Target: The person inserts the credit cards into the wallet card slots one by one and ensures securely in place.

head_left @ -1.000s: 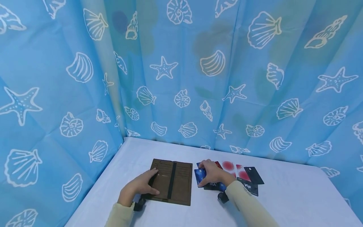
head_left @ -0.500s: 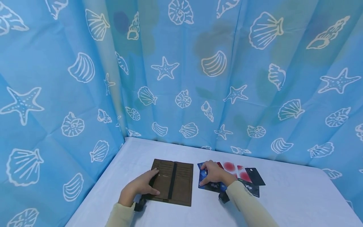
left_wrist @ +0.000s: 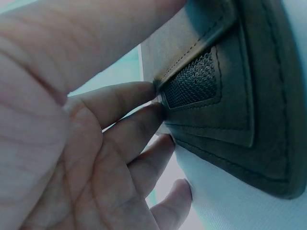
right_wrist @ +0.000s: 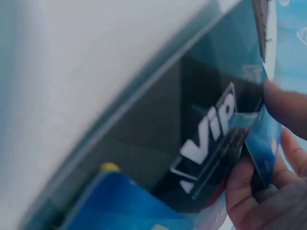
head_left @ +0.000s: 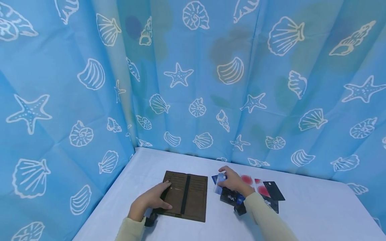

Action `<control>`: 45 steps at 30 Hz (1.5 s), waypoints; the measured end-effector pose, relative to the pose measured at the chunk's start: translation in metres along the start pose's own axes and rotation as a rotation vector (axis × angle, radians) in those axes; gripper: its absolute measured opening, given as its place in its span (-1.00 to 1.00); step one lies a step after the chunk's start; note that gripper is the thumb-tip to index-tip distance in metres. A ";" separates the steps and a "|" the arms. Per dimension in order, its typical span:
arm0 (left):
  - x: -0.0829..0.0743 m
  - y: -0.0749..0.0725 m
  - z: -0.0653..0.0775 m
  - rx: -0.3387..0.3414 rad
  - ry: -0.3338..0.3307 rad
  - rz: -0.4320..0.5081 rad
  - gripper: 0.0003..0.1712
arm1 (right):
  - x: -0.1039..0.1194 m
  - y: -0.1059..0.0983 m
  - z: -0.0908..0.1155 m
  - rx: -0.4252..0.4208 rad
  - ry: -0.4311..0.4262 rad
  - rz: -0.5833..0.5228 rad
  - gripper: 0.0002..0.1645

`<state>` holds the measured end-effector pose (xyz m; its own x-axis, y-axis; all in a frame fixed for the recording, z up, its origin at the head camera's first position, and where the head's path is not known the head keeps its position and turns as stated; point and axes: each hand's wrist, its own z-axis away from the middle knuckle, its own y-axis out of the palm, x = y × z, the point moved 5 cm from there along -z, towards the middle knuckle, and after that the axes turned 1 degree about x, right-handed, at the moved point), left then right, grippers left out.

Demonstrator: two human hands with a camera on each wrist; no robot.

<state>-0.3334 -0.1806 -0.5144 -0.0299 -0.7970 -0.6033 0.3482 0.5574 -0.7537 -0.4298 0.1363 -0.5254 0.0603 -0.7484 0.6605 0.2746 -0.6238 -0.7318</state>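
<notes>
An open brown wallet (head_left: 197,201) with card slots and a dark strap down its middle lies on the table. My left hand (head_left: 152,197) rests on its left side, thumb and fingers spread; in the left wrist view the fingertips (left_wrist: 156,112) touch the wallet's edge near a mesh window. To the right, my right hand (head_left: 233,180) pinches a blue card (right_wrist: 266,139) between thumb and fingers, tilted up off the other cards and catching glare. Beneath it lies a black card marked Vip (head_left: 228,196), overlapped by another blue card (right_wrist: 122,203).
Red-and-white cards (head_left: 263,190), a black card with a chip (head_left: 273,190) and a second black card (head_left: 272,204) lie farther right. A white cloth covers the table (head_left: 181,231). Blue shell-print curtains (head_left: 193,83) hang behind and on the left.
My right hand has taken the blue card by its edge and tilted it up from the pile. Earlier the card lay flat. The left hand has stayed on the wallet.
</notes>
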 end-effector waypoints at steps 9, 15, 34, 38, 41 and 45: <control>-0.001 0.000 0.000 0.001 -0.002 -0.010 0.06 | -0.021 -0.028 -0.001 -0.175 0.070 -0.127 -0.33; 0.001 0.001 -0.001 0.000 -0.002 -0.011 0.06 | -0.028 -0.032 0.003 -0.200 0.050 -0.002 -0.30; 0.001 0.001 -0.002 -0.005 0.013 -0.015 0.06 | -0.022 -0.036 0.000 -0.207 0.031 -0.097 -0.40; -0.001 0.001 -0.001 -0.003 0.016 -0.012 0.05 | -0.016 -0.033 0.001 -0.201 0.000 -0.055 -0.40; -0.001 0.001 -0.001 -0.005 0.018 -0.008 0.05 | -0.012 -0.030 0.000 -0.198 -0.023 -0.052 -0.40; 0.001 0.002 -0.001 -0.005 0.009 -0.004 0.05 | -0.008 -0.028 -0.003 -0.200 -0.031 -0.059 -0.30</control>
<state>-0.3341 -0.1797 -0.5165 -0.0395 -0.7969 -0.6028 0.3435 0.5557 -0.7571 -0.4405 0.1594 -0.5110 0.0802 -0.7041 0.7056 0.0822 -0.7008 -0.7086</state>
